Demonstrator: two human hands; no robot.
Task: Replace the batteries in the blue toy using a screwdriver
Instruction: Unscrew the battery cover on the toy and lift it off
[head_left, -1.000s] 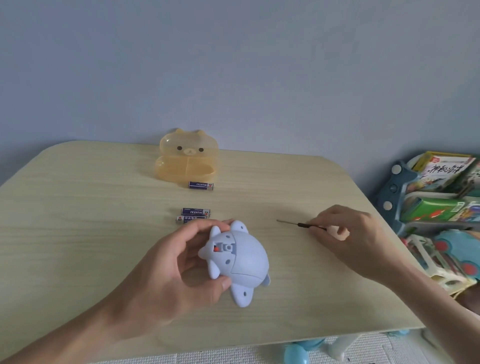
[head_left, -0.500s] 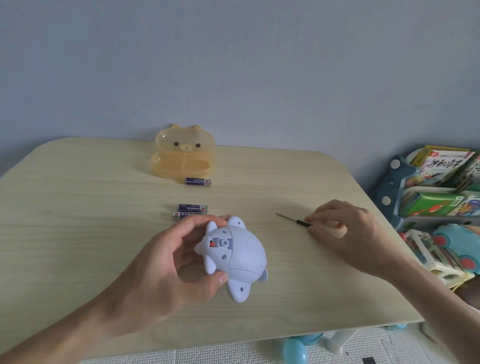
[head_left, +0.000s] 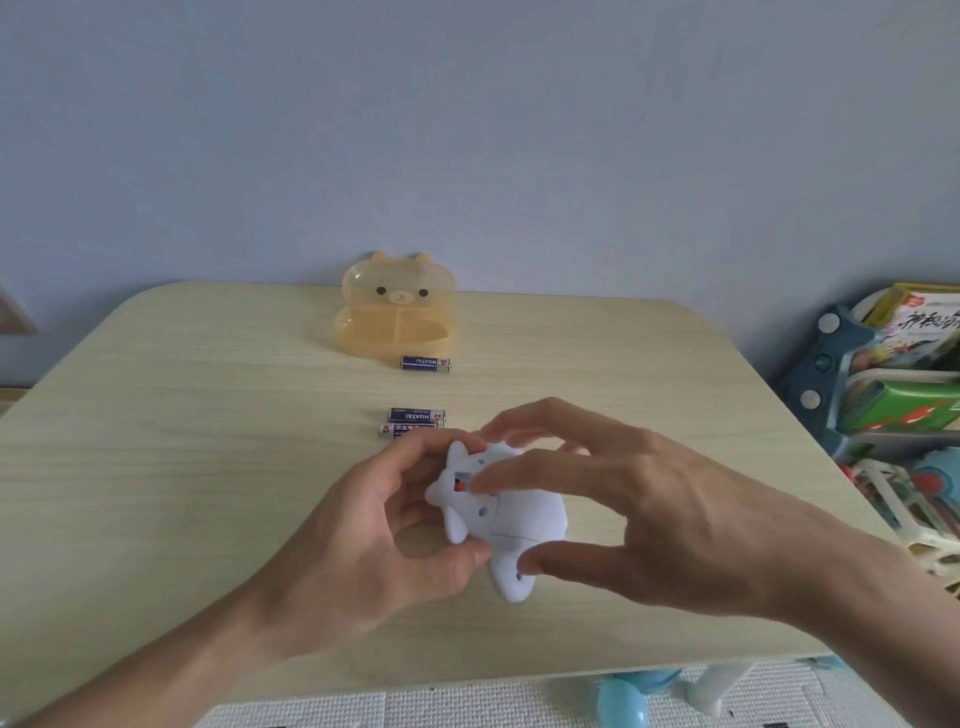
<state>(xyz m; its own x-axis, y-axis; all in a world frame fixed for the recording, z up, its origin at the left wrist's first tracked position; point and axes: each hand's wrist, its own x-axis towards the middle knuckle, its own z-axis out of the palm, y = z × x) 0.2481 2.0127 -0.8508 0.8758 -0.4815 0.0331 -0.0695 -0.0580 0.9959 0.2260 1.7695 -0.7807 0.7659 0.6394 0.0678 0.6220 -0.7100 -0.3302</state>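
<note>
The blue toy (head_left: 524, 519), a small pale-blue animal with fins, is held underside up just above the table. My left hand (head_left: 363, 545) grips its left side with thumb and fingers. My right hand (head_left: 649, 519) reaches over it from the right, with the index fingertip by a small opening showing a red part and the thumb on the lower fin. Two purple batteries (head_left: 417, 415) lie side by side just beyond the toy. A third battery (head_left: 425, 363) lies farther back. The screwdriver is not visible.
An open orange bear-shaped case (head_left: 397, 312) stands at the back of the light wooden table (head_left: 182, 441). To the right of the table is a blue shelf (head_left: 826, 374) with books and toys. A blue ball (head_left: 621, 701) lies on the floor mat below.
My right hand left the screwdriver on the table at the right and moved left onto the toy. The screwdriver is now out of sight. My left hand keeps holding the toy.
</note>
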